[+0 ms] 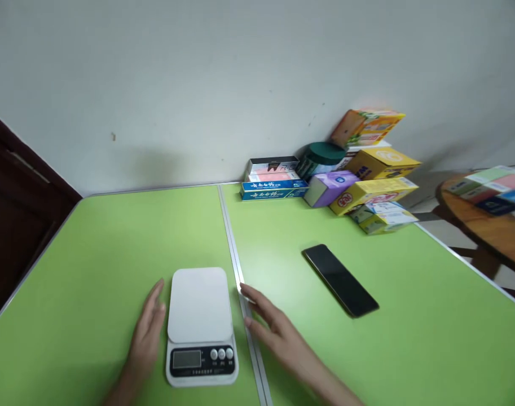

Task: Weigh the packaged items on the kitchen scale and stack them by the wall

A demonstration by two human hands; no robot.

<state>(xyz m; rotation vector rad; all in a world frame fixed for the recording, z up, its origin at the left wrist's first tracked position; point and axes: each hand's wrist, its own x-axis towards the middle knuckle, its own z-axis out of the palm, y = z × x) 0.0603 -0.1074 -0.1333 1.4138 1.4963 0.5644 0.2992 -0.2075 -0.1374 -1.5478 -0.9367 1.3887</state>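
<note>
Two hands: left hand (145,341) and right hand (278,332), fingers of both loosely parted, holding nothing
Scale: white kitchen scale (200,307), flat on the green worktop (126,237), between the hands
Phone: black phone (340,280), lying right of the right hand
Boxes: stacked cartons (369,183) beside a green-lidded tub (322,157), near the wall (198,84)

A green table (113,237) stands against a pale, marked wall (189,79), between a dark brown door (16,208) and a round wooden table (489,220).
</note>
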